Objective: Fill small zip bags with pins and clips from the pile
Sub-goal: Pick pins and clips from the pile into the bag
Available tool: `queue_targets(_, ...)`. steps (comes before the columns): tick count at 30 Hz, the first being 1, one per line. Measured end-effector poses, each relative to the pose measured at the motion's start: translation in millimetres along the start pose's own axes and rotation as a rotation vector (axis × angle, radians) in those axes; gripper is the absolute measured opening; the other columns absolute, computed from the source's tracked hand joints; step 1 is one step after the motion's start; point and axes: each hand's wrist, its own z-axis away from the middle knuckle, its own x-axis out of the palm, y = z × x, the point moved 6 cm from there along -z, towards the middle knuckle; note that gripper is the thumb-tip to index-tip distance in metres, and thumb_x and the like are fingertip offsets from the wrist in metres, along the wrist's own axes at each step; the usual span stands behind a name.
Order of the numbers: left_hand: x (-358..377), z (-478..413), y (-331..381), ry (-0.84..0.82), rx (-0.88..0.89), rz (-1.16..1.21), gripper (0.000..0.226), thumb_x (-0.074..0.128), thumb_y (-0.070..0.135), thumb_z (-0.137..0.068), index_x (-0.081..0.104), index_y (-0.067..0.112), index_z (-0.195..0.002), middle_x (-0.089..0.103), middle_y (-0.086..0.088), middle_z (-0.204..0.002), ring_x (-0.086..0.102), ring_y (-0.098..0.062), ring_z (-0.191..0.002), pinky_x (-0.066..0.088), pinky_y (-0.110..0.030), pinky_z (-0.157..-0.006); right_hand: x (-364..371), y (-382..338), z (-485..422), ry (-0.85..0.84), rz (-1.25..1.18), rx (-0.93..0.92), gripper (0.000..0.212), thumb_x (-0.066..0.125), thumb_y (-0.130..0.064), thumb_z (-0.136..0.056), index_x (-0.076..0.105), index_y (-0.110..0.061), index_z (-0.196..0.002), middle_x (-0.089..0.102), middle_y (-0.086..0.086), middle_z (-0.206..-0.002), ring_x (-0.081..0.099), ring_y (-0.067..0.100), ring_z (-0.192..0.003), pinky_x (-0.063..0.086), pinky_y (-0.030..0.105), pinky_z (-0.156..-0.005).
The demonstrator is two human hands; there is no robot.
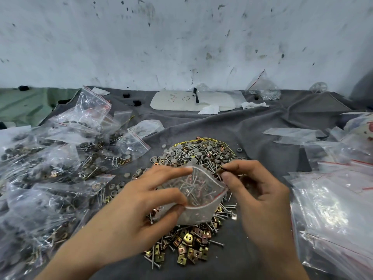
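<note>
Small zip bag, mouth open at lower centre, is pinched at its near rim by the left hand. The right hand pinches a small metal piece at the bag's far lip. The pile lies beneath and beyond; filled bags crowd the left.

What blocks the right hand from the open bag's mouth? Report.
Probably nothing, so yes: left hand holds the zip bag open; right hand, pinching a small piece, sits at its rim.
</note>
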Motion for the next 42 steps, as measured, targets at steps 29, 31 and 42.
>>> queue_targets(29, -12, 4, -13, 0.116, -0.114, -0.013, 0.026, 0.052, 0.035, -0.088, 0.073, 0.02, -0.086, 0.059, 0.012, -0.131, 0.056, -0.004, -0.118, 0.042, -0.022, -0.096, 34, 115, 28, -0.303, 0.714, 0.111, 0.008, 0.067, -0.025, -0.086, 0.064, -0.029, -0.092, 0.054, -0.015, -0.125, 0.027, 0.008, -0.132, 0.026, 0.033, -0.111)
queue_targets(31, -12, 4, -13, 0.112, -0.118, -0.014, 0.026, 0.052, 0.035, -0.088, 0.073, 0.021, -0.085, 0.059, 0.012, -0.131, 0.056, -0.004, -0.118, 0.042, -0.022, -0.096, 32, 116, 27, -0.286, 0.682, 0.131, 0.015, 0.069, -0.022, -0.084, 0.055, -0.029, -0.085, 0.052, -0.02, -0.117, 0.025, 0.0, -0.125, 0.023, 0.026, -0.108)
queue_targets(42, -8, 4, -11, 0.126, -0.097, 0.006, 0.023, 0.053, 0.034, -0.089, 0.071, 0.02, -0.084, 0.06, 0.011, -0.131, 0.057, -0.006, -0.117, 0.042, -0.021, -0.095, 10, 102, 10, -0.054, 0.043, 0.412, 0.023, 0.061, -0.001, -0.088, 0.068, -0.023, -0.085, 0.069, -0.005, -0.077, 0.064, 0.007, -0.073, 0.049, 0.016, -0.067)
